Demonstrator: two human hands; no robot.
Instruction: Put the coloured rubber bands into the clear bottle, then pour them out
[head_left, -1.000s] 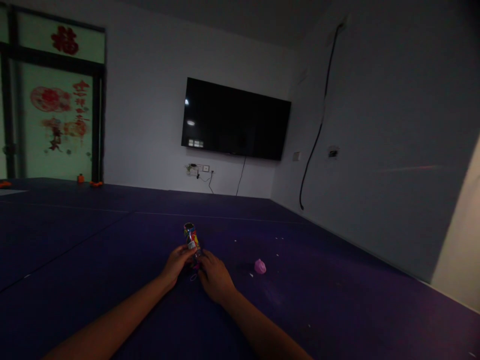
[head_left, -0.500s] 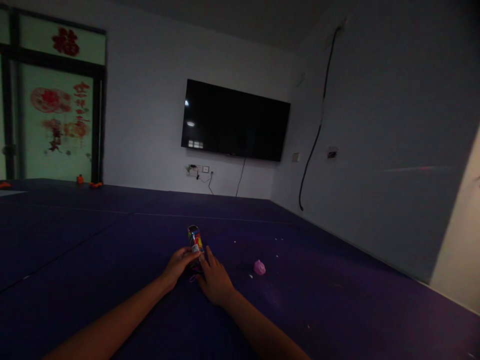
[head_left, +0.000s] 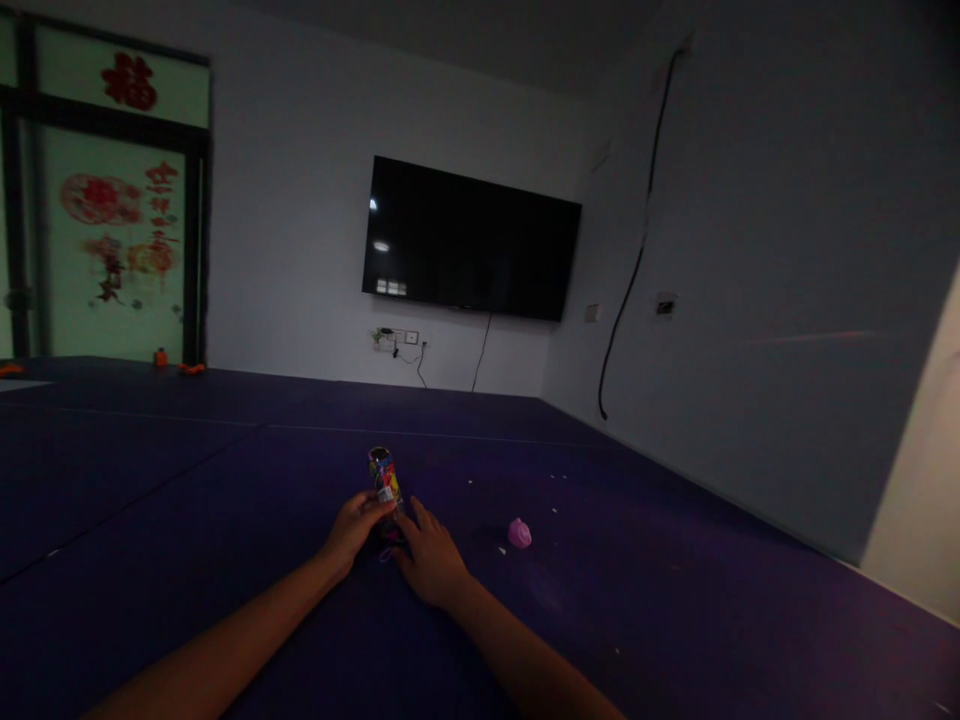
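Note:
A small colourful printed cylinder, can-like with a dark top end [head_left: 386,475], leans slightly to the left on the purple mat. My left hand [head_left: 354,530] is closed around its left side, the thumb across its front. Close against its lower right side is my right hand [head_left: 433,560], its fingers stretched out and apart; whether the fingertips touch the cylinder I cannot tell. Between the hands, a thin pinkish-purple loop [head_left: 386,554] lies at the cylinder's lower end, partly hidden. To the right of my right hand sits a crumpled-looking pink lump [head_left: 519,533].
The purple mat [head_left: 225,520] spreads to the walls, with small white scraps [head_left: 502,551] near the pink lump. Orange objects [head_left: 192,369] lie by the glass door. A television [head_left: 472,240] hangs on the back wall; a black cable [head_left: 637,255] dangles at the right.
The cylinder's top has shifted slightly to the left and up, tilting with my left hand. My right hand has barely moved.

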